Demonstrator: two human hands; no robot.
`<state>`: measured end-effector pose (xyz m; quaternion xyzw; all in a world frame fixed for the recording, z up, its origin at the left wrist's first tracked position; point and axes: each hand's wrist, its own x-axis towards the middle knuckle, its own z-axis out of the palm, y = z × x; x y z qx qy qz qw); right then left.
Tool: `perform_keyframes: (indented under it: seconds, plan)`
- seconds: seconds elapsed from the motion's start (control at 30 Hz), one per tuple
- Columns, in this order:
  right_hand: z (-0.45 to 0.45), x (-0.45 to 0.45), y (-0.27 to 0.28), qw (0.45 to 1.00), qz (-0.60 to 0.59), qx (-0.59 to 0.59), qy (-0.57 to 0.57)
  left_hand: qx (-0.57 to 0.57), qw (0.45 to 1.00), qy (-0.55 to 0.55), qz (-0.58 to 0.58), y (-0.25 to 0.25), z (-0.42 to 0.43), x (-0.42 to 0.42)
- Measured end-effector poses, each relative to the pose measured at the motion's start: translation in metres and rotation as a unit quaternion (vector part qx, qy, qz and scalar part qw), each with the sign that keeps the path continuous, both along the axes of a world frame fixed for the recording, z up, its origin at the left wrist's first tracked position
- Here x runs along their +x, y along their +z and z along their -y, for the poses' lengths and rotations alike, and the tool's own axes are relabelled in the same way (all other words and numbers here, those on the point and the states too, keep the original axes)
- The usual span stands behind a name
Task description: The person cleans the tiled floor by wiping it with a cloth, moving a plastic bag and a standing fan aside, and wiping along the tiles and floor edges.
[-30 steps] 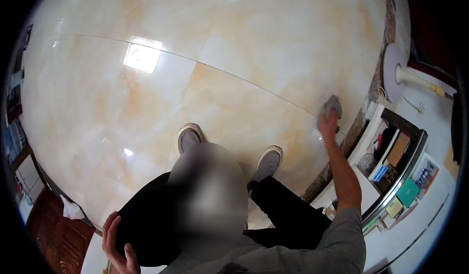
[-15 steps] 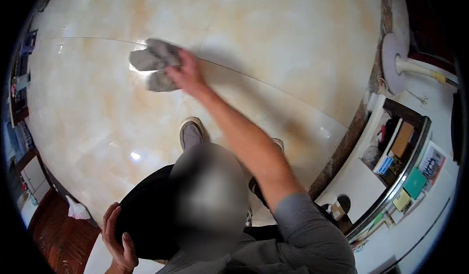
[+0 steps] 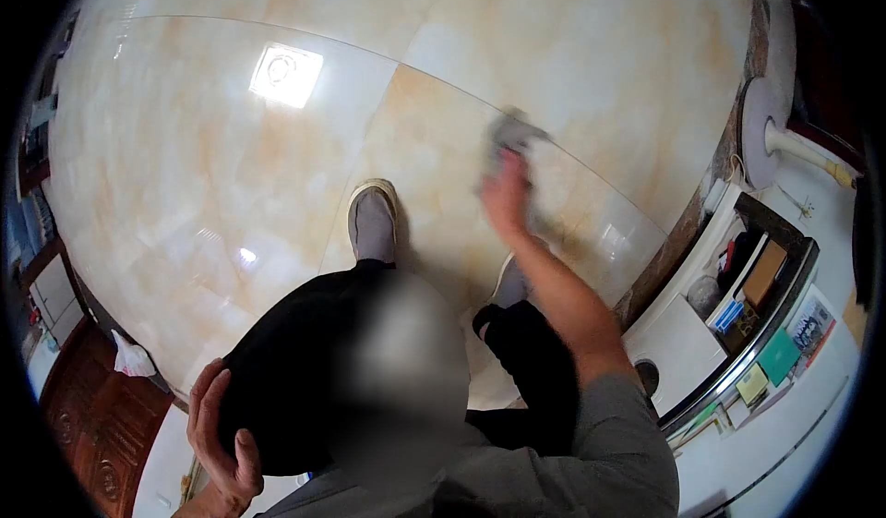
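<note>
A grey cloth (image 3: pixel 513 136), blurred by motion and bunched up, is in my right hand (image 3: pixel 506 195). That hand is low over the glossy cream tiled floor (image 3: pixel 277 176), ahead of my right shoe (image 3: pixel 511 283); its fingers are closed on the cloth. My left hand (image 3: pixel 226 435) rests against my bent left knee in black trousers (image 3: pixel 286 370), fingers and thumb apart, with nothing held. Ahead of that knee, my left grey slip-on shoe (image 3: pixel 373 221) stands flat on the tiles. A blurred patch covers the area between my legs.
On the right stands a white cabinet (image 3: pixel 678 352) with boxes and small items on its shelf. Beyond it is a round pale base (image 3: pixel 759 130) with a pole. Carved brown wood (image 3: pixel 101 426) and a white plastic bag (image 3: pixel 134 355) are at lower left.
My right hand has swept the cloth from left of centre to the right, nearer my right foot. The view has shifted slightly; my left hand stays at the knee.
</note>
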<state>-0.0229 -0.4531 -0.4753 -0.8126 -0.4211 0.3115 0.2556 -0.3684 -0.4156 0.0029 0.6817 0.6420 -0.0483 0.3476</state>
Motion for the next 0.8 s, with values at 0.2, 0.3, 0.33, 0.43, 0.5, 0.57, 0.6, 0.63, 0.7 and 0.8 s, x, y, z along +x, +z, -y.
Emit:
perform_keyframes:
  seconds: [0.2, 0.3, 0.33, 0.43, 0.5, 0.57, 0.6, 0.63, 0.7, 0.8]
  plan:
    - [-0.2, -0.196, 0.033, 0.944, -0.302, 0.128, 0.027, -0.006, 1.0, 0.012, -0.026, 0.009, 0.01, -0.006]
    - [-0.212, -0.137, 0.094, 0.955, -0.284, 0.036, 0.079, 0.008, 1.0, 0.018, 0.002, 0.004, 0.023, -0.032]
    - [-0.197, -0.1, 0.116, 0.938, -0.324, 0.016, 0.122, 0.012, 0.999, 0.036, 0.013, 0.004, 0.029, -0.034]
    - [-0.119, -0.003, 0.137, 0.969, -0.207, 0.092, 0.101, 0.034, 0.998, 0.009, 0.061, 0.002, 0.033, -0.043]
    - [-0.059, 0.08, 0.125, 0.99, -0.002, -0.002, 0.14, 0.048, 0.996, 0.014, 0.079, 0.004, 0.044, -0.045]
    - [0.015, 0.176, 0.114, 0.98, 0.105, -0.038, 0.162, 0.062, 0.992, 0.003, 0.105, 0.0, 0.052, -0.045]
    - [0.047, 0.186, 0.162, 0.979, 0.121, -0.085, 0.141, 0.058, 0.993, 0.001, 0.103, 0.0, 0.06, -0.047]
    - [0.08, 0.2, 0.193, 0.986, 0.087, -0.083, 0.116, 0.055, 0.993, -0.003, 0.101, 0.0, 0.068, -0.048]
    - [0.15, 0.267, 0.191, 0.971, 0.167, -0.157, 0.069, 0.078, 0.991, -0.008, 0.111, -0.003, 0.082, -0.052]
    - [0.241, 0.249, 0.231, 0.971, -0.053, -0.099, -0.211, 0.104, 0.986, 0.011, 0.132, -0.006, 0.114, -0.061]
